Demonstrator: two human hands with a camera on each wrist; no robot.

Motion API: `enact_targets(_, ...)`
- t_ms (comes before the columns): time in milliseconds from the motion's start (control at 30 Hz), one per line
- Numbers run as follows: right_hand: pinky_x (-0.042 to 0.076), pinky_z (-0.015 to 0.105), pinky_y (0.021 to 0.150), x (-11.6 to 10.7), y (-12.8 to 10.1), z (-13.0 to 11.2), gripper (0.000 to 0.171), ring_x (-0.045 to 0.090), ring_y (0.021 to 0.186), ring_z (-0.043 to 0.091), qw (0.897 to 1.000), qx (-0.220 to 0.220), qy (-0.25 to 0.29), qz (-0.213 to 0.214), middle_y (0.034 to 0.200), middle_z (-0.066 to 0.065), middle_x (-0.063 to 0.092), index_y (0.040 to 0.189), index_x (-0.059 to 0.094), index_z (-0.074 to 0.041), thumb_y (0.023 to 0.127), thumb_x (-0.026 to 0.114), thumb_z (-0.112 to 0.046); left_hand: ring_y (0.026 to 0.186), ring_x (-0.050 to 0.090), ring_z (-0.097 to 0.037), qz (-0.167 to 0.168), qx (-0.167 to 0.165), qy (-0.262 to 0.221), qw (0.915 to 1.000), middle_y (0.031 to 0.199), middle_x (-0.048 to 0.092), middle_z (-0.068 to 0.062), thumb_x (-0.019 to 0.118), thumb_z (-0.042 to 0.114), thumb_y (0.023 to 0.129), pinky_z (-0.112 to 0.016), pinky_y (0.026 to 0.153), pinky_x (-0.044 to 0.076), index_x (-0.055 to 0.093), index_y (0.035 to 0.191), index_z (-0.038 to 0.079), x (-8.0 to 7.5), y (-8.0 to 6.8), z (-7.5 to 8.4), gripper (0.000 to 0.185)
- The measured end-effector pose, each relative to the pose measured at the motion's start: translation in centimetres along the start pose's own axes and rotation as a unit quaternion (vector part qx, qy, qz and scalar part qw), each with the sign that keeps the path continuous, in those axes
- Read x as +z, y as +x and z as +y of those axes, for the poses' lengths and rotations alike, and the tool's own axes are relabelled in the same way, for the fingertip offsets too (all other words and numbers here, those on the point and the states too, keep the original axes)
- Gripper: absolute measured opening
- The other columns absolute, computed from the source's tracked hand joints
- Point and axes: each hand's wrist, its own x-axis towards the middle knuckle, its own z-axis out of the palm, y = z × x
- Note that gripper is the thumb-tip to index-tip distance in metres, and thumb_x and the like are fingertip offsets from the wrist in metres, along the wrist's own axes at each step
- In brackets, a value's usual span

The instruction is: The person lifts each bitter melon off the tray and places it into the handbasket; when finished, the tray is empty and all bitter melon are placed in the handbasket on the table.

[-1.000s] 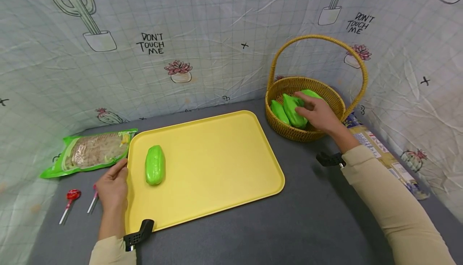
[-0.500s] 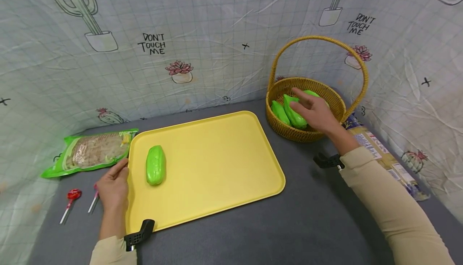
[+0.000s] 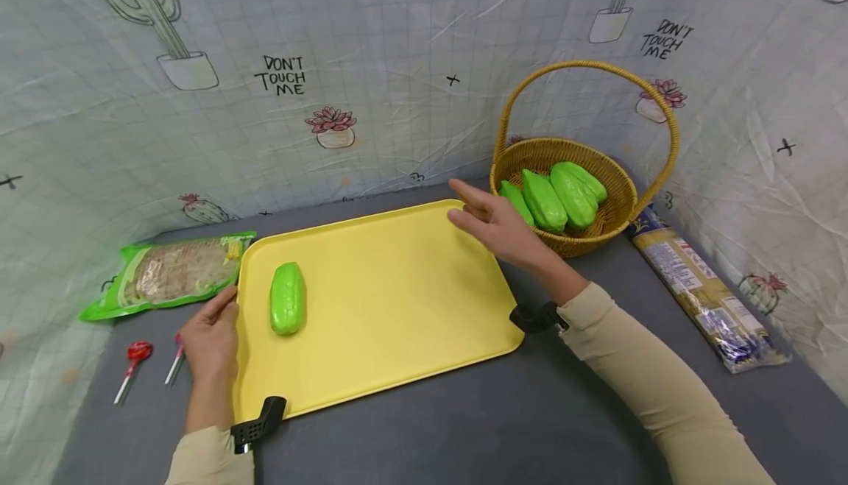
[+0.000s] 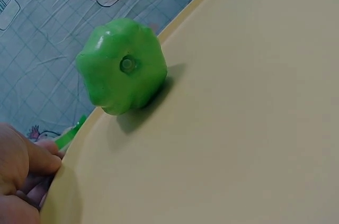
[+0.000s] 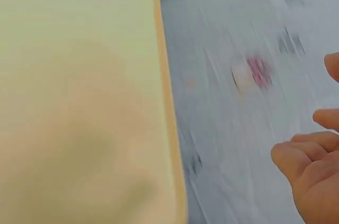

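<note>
A yellow tray (image 3: 397, 308) lies on the grey tabletop. One green ribbed vegetable (image 3: 288, 298) rests near the tray's left end; the left wrist view shows it end-on (image 4: 122, 66). My left hand (image 3: 208, 334) lies beside the tray's left rim, fingers (image 4: 32, 163) touching the edge. My right hand (image 3: 497, 224) hovers open and empty over the tray's far right corner, fingers spread (image 5: 312, 166); the right wrist view is blurred. Behind it a wicker basket (image 3: 563, 246) with a hoop handle holds three more green vegetables (image 3: 553, 198).
A green food packet (image 3: 175, 273) lies left of the tray, with two lollipops (image 3: 135, 356) in front of it. A long printed packet (image 3: 702, 290) lies right of the basket. A cactus-print cloth (image 3: 397, 65) walls the back and sides.
My right hand has left the basket and swung left over the tray's far right corner, holding nothing. The vegetables stayed in the basket. My left hand has not moved.
</note>
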Motion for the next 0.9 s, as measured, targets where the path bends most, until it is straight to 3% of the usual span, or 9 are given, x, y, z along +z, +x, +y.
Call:
enact_targets(200,0.028,0.038,0.127,5.5,1.9,-1.0,0.062,0.021,0.158,0.021,0.998,-0.007,0.038,-0.046,0.171,0.007,0.023,0.162,0.026,-0.008,0.107,0.053,-0.02,0.122,0.059,0.0,-0.008,0.013,-0.005,0.9999,0.138,0.067,-0.002,0.059,0.012,0.103,-0.005,0.094,0.048,0.066,0.138,0.012,0.4,0.2,0.1,0.036)
enact_targets(400,0.027,0.037,0.127,9.9,3.5,-1.4,0.063,0.018,0.159,0.017,0.996,-0.004,0.043,-0.082,0.171,0.006,0.024,0.162,0.026,-0.008,0.107,0.054,-0.025,0.128,0.059,-0.004,-0.012,0.001,-0.002,0.9999,0.144,0.063,-0.009,0.058,0.013,0.104,-0.006,0.095,0.048,0.065,0.139,0.013,0.3,0.3,0.1,0.036)
enact_targets(700,0.029,0.033,0.126,15.1,5.1,-2.5,0.061,0.02,0.158,0.015,0.992,0.007,0.051,-0.117,0.17,0.006,0.025,0.16,0.032,-0.009,0.107,0.055,-0.026,0.122,0.061,-0.003,-0.012,0.004,-0.008,0.9999,0.138,0.067,-0.003,0.059,0.013,0.103,-0.004,0.091,0.048,0.066,0.138,0.013,-0.4,0.7,0.3,0.035)
enact_targets(900,0.03,0.032,0.125,18.0,6.1,-2.9,0.061,0.018,0.158,0.015,0.991,0.015,0.033,-0.131,0.17,0.005,0.026,0.16,0.033,-0.01,0.106,0.056,-0.028,0.129,0.059,-0.007,-0.02,-0.004,-0.009,0.9998,0.146,0.06,-0.011,0.057,0.013,0.104,-0.007,0.096,0.049,0.064,0.14,0.014,-0.7,1.0,0.3,0.036)
